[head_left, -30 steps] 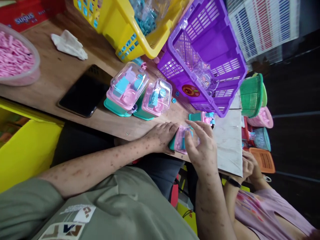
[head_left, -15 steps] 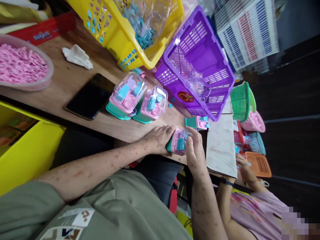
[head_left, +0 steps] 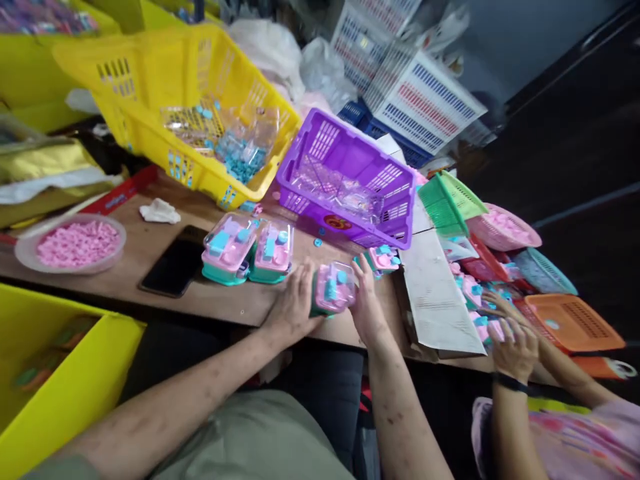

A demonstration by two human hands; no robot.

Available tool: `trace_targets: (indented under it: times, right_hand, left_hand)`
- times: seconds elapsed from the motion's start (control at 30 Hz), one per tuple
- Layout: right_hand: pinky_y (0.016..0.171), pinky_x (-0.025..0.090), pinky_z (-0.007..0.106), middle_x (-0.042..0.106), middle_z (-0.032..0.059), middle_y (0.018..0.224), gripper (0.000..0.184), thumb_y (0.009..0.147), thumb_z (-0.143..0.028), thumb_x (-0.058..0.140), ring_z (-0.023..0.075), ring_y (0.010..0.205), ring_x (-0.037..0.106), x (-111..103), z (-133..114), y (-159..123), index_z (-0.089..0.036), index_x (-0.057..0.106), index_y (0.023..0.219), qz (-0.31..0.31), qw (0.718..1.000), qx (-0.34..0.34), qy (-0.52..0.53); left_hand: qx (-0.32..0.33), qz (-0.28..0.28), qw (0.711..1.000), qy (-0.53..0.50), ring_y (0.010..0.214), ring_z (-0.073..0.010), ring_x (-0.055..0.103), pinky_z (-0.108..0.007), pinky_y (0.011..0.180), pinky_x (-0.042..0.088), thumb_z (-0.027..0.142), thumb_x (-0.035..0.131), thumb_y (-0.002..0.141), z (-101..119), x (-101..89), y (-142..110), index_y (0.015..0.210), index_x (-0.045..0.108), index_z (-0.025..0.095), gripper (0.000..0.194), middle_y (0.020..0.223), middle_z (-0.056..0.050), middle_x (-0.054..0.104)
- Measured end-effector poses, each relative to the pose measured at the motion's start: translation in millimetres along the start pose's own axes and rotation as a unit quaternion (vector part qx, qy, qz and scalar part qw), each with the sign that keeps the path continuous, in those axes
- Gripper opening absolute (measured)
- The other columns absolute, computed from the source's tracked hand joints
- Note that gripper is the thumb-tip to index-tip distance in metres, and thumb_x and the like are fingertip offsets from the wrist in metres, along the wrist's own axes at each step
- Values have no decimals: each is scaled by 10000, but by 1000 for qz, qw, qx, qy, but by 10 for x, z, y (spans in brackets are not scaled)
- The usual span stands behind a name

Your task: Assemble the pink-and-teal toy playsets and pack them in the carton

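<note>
Your left hand [head_left: 293,301] has its fingers against the 9 o'clock side of the toy box [head_left: 334,288], and your right hand [head_left: 367,303] has its fingers at the 3 o'clock side. So your fingers hold that 1 box between your 2 hands, near the front edge of the surface [head_left: 220,308]. It has a clear lid over pink and blue parts, with green showing at the base.

Reading from the box, 2 similar lidded boxes [head_left: 229,248] stand side by side at 10 o'clock. A black phone [head_left: 173,261] and a tub of pink pieces [head_left: 75,245] lie farther off toward 9 o'clock, with a crumpled tissue [head_left: 160,211] at 10. Near 2 o'clock is another pink and green box [head_left: 384,259]. You have a purple basket [head_left: 345,230] at 12 and a yellow basket [head_left: 200,163] between 10 and 11. At 3 o'clock lies white cardboard [head_left: 435,293]; past it, a co-worker's hand [head_left: 515,348] is near more pink and blue parts [head_left: 481,327].
</note>
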State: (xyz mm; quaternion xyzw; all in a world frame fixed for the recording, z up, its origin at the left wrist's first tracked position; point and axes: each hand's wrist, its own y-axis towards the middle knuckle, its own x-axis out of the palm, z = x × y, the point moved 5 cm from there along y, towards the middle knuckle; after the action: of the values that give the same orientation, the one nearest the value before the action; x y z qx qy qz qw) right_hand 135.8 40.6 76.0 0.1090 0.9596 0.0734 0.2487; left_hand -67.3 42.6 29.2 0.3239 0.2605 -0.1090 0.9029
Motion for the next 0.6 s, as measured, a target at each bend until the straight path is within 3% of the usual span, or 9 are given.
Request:
trace_targets:
  times: [0.07, 0.1, 0.13, 0.2, 0.27, 0.33, 0.4, 0.47, 0.6]
  right_hand:
    - [1171, 584, 593, 625, 170, 1613, 583, 1175, -610, 418, 324, 1490, 623, -126, 55, 240, -324, 544, 1668, 64, 993, -63, -74]
    - [1243, 512, 643, 605, 187, 1620, 560, 1141, -597, 501, 356, 1523, 574, -229, 93, 349, -284, 633, 1586, 115, 979, -87, -141]
    - [1298, 429, 696, 563, 215, 1646, 541, 1091, -574, 591, 400, 1562, 508, -340, 148, 438, -241, 698, 1503, 165, 959, -99, -207]
    - [1325, 318, 787, 467, 271, 1696, 532, 989, -509, 702, 488, 1596, 403, -536, 303, 554, -174, 749, 1400, 226, 926, -89, -291]
    - [1286, 354, 817, 498, 284, 1655, 505, 956, -443, 691, 505, 1539, 452, -659, 467, 579, -164, 749, 1373, 221, 924, -82, -303]
    - [1246, 452, 765, 618, 241, 1535, 440, 973, -408, 638, 454, 1435, 566, -734, 570, 517, -202, 748, 1346, 189, 934, -104, -286]
    - [1211, 524, 702, 692, 196, 1437, 391, 1006, -437, 596, 414, 1368, 630, -816, 611, 396, -238, 742, 1309, 167, 938, -126, -275]
    - [1167, 569, 680, 736, 182, 1340, 395, 1023, -522, 610, 405, 1305, 678, -916, 595, 248, -241, 722, 1276, 158, 940, -137, -270]
    - [1089, 646, 578, 794, 116, 1136, 366, 1072, -590, 682, 337, 1119, 785, -1060, 437, -87, -251, 692, 1209, 102, 968, -94, -209]
  left_hand:
    - [40, 75, 995, 51, 1646, -460, 467, -672, 1293, 482, 284, 769, 1021, 170, -203, -148, 1799, 4, 174, 1097, 1733, -314, 453]
    - [84, 71, 993, 53, 1570, -425, 556, -632, 1271, 507, 223, 713, 1027, 289, -248, -219, 1781, 120, 179, 960, 1658, -274, 550]
    - [140, 36, 989, 43, 1461, -389, 643, -588, 1233, 539, 189, 681, 1017, 418, -242, -283, 1732, 251, 182, 834, 1553, -229, 643]
    - [231, -88, 969, 17, 1224, -332, 746, -513, 1126, 602, 194, 668, 994, 634, -115, -396, 1550, 481, 189, 588, 1330, -147, 752]
    - [230, -184, 956, -2, 1126, -314, 767, -476, 1057, 634, 241, 699, 977, 700, 66, -438, 1402, 584, 192, 443, 1233, -118, 773]
    - [154, -205, 966, -30, 1177, -321, 766, -477, 1082, 643, 255, 737, 956, 619, 220, -387, 1397, 597, 207, 465, 1279, -119, 768]
    - [76, -189, 977, -67, 1298, -339, 742, -501, 1154, 631, 242, 746, 944, 473, 340, -303, 1488, 552, 223, 578, 1390, -139, 738]
    - [40, -179, 978, -97, 1417, -353, 699, -533, 1226, 601, 219, 723, 965, 356, 443, -222, 1597, 464, 231, 683, 1509, -169, 682]
    - [33, -172, 975, -135, 1736, -412, 359, -658, 1386, 420, 196, 756, 970, 300, 609, -74, 1811, 56, 275, 1097, 1840, -237, 334]
